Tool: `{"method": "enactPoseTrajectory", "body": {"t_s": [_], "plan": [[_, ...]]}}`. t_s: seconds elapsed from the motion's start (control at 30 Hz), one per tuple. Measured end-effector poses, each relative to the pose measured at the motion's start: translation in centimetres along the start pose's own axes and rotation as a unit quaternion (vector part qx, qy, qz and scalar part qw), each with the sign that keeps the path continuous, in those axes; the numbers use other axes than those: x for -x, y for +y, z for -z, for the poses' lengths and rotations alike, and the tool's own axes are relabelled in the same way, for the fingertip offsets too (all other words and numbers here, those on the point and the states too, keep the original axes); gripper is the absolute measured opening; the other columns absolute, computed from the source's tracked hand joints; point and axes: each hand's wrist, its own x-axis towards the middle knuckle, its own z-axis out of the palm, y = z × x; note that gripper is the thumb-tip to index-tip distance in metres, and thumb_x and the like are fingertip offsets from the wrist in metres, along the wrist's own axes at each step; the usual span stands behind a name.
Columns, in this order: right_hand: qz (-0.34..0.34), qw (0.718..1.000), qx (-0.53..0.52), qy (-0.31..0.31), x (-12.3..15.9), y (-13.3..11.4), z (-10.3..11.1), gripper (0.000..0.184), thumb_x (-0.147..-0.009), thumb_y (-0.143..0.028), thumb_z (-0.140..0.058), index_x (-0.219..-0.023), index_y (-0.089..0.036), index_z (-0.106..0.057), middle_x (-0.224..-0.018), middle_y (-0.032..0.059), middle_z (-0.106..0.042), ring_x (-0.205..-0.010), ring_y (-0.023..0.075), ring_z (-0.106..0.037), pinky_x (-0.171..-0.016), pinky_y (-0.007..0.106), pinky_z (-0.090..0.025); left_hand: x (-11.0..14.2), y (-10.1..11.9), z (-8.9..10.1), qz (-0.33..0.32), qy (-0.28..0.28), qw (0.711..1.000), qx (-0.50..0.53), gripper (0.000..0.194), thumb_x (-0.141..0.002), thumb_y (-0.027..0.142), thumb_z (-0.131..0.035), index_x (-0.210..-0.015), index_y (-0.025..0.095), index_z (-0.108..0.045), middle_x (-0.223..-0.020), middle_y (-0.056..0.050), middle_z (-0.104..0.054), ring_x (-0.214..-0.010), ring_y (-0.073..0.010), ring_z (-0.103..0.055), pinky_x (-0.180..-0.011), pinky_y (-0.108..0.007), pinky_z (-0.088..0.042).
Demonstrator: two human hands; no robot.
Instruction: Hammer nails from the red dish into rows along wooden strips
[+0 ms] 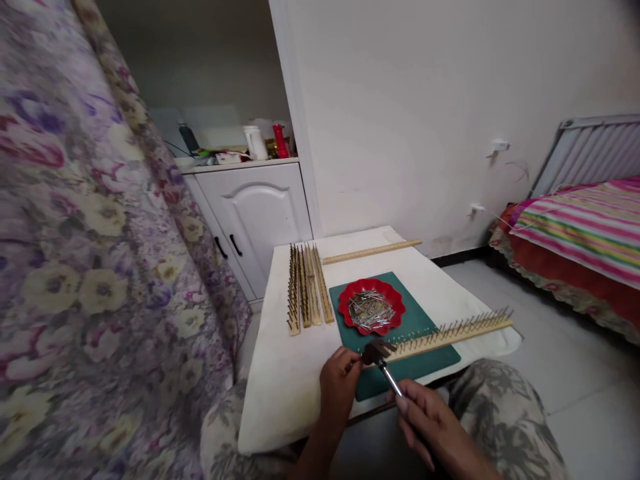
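My right hand is wrapped round the handle of a claw hammer, whose dark head is over the near left end of a wooden strip. A slanting row of nails stands up along that strip. My left hand is closed in a pinch at the strip's left end, beside the hammer head; what its fingers hold is hidden. Under the strip lies a green mat. On the mat, just beyond the hammer, sits a red scalloped dish filled with loose nails.
Several nail-studded wooden strips lie side by side at the table's left. Another strip crosses the far edge of the white-covered table. A floral curtain hangs left, a cabinet stands behind, and a bed is at right.
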Motion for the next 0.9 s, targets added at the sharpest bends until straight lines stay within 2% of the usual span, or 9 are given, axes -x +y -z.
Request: {"method": "enactPoseTrajectory", "body": {"t_s": [0.2, 0.37, 0.53, 0.73, 0.9], "plan": [[-0.009, 0.999, 0.035, -0.013, -1.5, -0.8, -0.6, 0.036, -0.084, -0.055, -0.048, -0.083, -0.02, -0.05, -0.043, -0.0118, -0.048, -0.025, 0.0033, -0.026, -0.026, 0.015, -0.017, -0.1, -0.5, -0.3, 0.005, 0.006, 1.0, -0.02, 0.02, -0.077, 0.023, -0.05, -0.058, 0.017, -0.051, -0.062, 0.003, -0.046, -0.061, -0.01, -0.047, -0.056, -0.02, -0.034], [-0.013, 0.999, 0.032, -0.014, -1.6, -1.2, -0.7, 0.035, -0.085, -0.054, -0.048, -0.077, -0.02, -0.048, -0.043, -0.0116, -0.048, -0.025, 0.0027, -0.027, -0.026, 0.014, -0.018, -0.1, -0.5, -0.3, 0.002, -0.003, 1.0, -0.015, 0.018, -0.077, 0.022, -0.05, -0.06, 0.018, -0.052, -0.064, 0.003, -0.047, -0.062, -0.0104, -0.047, -0.057, -0.02, -0.033], [-0.023, 0.999, 0.032, -0.025, -1.7, -1.1, -0.8, 0.035, -0.084, -0.054, -0.048, -0.079, -0.02, -0.048, -0.043, -0.0119, -0.048, -0.024, 0.0024, -0.026, -0.025, 0.014, -0.016, 0.0, -0.1, -0.1, 0.005, 0.001, 1.0, -0.018, 0.021, -0.077, 0.021, -0.049, -0.056, 0.017, -0.048, -0.062, 0.003, -0.045, -0.061, -0.0107, -0.047, -0.056, -0.02, -0.033], [-0.02, 0.999, -0.001, -0.031, -0.2, -0.1, 0.3, 0.037, -0.083, -0.055, -0.049, -0.084, -0.019, -0.048, -0.043, -0.011, -0.048, -0.026, 0.0025, -0.025, -0.028, 0.015, -0.013, -0.1, -0.4, 0.1, -0.006, -0.011, 1.0, -0.026, 0.015, -0.075, 0.015, -0.049, -0.069, 0.019, -0.062, -0.073, -0.001, -0.059, -0.074, -0.0149, -0.055, -0.066, -0.023, -0.04], [-0.047, 0.999, 0.002, -0.02, 1.4, 2.4, 1.6, 0.047, -0.075, -0.066, -0.053, -0.079, -0.019, -0.051, -0.042, -0.0106, -0.041, -0.033, 0.0041, -0.024, -0.035, 0.018, -0.011, 0.4, -1.5, 1.4, -0.042, -0.004, 0.994, -0.105, 0.01, -0.071, 0.016, -0.059, -0.078, 0.02, -0.063, -0.083, -0.004, -0.062, -0.085, -0.021, -0.054, -0.077, -0.032, -0.042]]}}
